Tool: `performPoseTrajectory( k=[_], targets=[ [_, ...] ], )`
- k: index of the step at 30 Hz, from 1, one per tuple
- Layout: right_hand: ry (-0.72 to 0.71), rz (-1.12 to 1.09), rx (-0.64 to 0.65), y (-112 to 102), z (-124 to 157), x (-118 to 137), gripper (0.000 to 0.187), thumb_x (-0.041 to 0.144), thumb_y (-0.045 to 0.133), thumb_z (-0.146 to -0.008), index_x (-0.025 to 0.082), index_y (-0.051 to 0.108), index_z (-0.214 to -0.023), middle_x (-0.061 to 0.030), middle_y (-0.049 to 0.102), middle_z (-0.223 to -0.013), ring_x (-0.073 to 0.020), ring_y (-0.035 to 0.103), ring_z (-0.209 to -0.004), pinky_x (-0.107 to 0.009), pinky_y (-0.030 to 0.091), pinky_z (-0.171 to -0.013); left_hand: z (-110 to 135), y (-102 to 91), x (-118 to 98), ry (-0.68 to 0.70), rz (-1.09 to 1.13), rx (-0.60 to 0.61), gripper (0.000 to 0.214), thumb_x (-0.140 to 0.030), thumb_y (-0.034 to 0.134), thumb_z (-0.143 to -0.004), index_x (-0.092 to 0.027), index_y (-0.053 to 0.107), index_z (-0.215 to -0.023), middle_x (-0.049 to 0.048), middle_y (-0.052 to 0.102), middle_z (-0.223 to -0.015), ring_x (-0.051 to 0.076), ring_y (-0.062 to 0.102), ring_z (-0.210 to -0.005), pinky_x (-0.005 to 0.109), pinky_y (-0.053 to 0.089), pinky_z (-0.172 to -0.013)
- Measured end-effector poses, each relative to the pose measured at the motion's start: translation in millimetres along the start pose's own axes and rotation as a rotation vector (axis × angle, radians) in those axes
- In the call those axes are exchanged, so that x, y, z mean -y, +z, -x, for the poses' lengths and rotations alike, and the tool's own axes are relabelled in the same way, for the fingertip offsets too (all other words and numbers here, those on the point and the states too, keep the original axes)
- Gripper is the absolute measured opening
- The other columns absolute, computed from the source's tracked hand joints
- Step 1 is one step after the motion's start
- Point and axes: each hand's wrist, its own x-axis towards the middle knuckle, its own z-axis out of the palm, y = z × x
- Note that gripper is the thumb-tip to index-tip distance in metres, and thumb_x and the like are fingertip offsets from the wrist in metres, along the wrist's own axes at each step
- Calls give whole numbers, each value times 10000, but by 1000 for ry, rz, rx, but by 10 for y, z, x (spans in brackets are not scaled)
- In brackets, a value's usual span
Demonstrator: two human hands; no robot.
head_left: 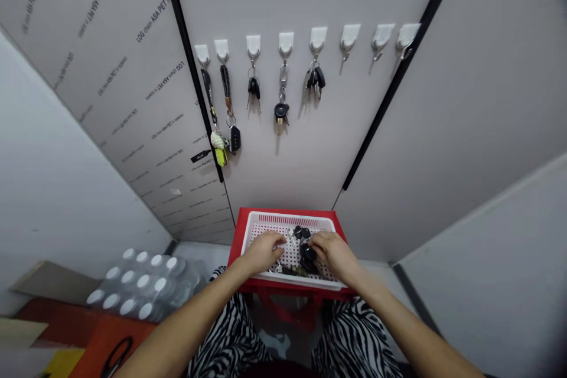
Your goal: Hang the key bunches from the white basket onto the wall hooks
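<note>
A white perforated basket (pixel 290 284) in front of me holds several bunches of keys. My left hand (pixel 264 251) is over the basket's left part, thumb and fingers curved with a gap between them and nothing visible in it. At the right side of the basket, my right hand (pixel 330 250) has its fingertips closed on a black-headed bunch of keys (pixel 308 252); the fingers partly hide it. Another bunch of black-headed keys (pixel 302 231) lies just behind, near the basket's far wall. More keys (pixel 290 270) lie along the near side, between the hands.
The basket stands on a red box (pixel 234 251). On the wall, a row of white hooks (pixel 286 42) carries several key sets, such as one with a metal chain (pixel 282 109); the three right hooks (pixel 381 37) hold nothing. Bottles (pixel 142 281) and scissors (pixel 117 356) are at lower left.
</note>
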Motion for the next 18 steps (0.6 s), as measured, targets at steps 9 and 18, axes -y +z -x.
performPoseTrajectory(
  k=[9, 18],
  targets=[
    [-37, 90, 172, -55, -76, 25, 216, 134, 382, -644, 182, 558, -760, -62, 563, -762, -154, 499, -713, -224, 340, -605, -68, 87, -320, 2, 72, 32, 278, -304, 424, -629, -182, 491, -870, 31, 553, -780, 152, 489, -700, 246, 367, -607],
    [-117, 158, 196, -145, -108, 45, 173, 151, 401, -635, 175, 571, -653, -58, 581, -695, -150, 507, -670, -217, 326, -570, -186, 278, -413, -210, 162, -15, 394, -393, 516, -523, -182, 490, -854, 32, 549, -730, 184, 492, -698, 270, 365, -598]
  ],
)
